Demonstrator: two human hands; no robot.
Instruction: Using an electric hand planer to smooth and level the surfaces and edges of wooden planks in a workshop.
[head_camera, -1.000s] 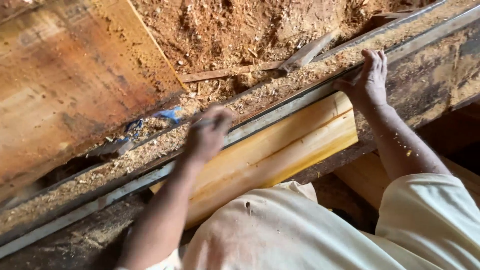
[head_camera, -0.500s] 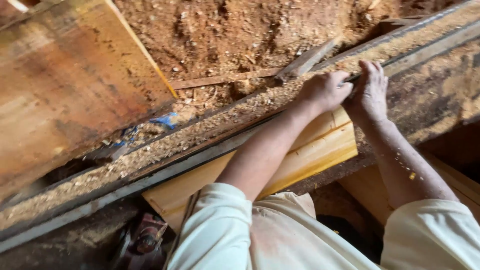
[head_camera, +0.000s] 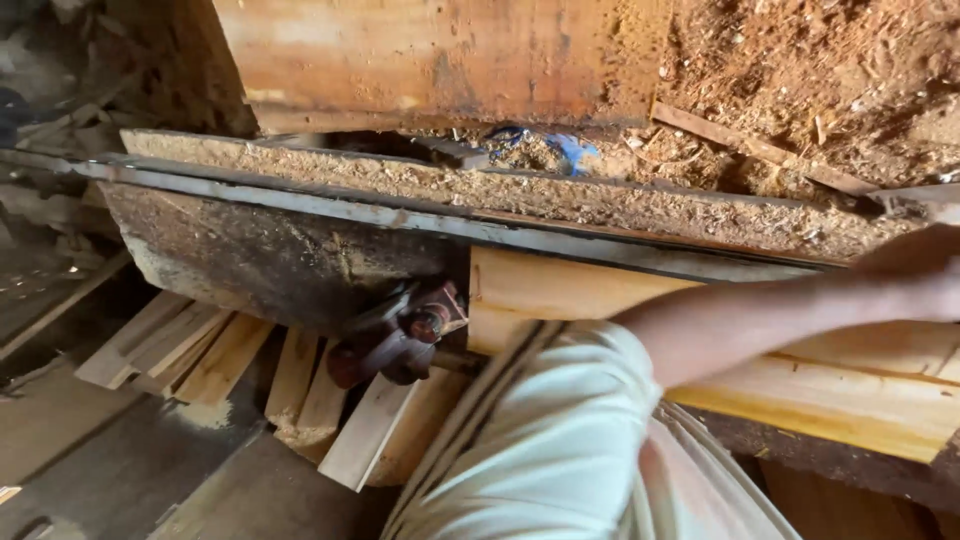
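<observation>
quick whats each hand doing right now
Left hand: blurred at the right edge, over the pale plank; grip cannot be told.
Right hand: out of view.

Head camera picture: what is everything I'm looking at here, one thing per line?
Pale plank: one, yellow-cream, under the rail at right.
Metal rail: one, grey, running across the bench.
Sawdust: tan layer along the rail; reddish heap at upper right.
Big timber slab: one, brown-orange, top centre.
Blue scrap: one, behind the sawdust, kind unclear.
Wheel fitting: one, rusty red, below the rail.
Loose offcut boards: several, pale, on the floor at lower left.
Thin stick: one, brown, upper right.
Person's arm in a cream sleeve; one hand at the right edge, blurred; which hand it is cannot be told.
</observation>
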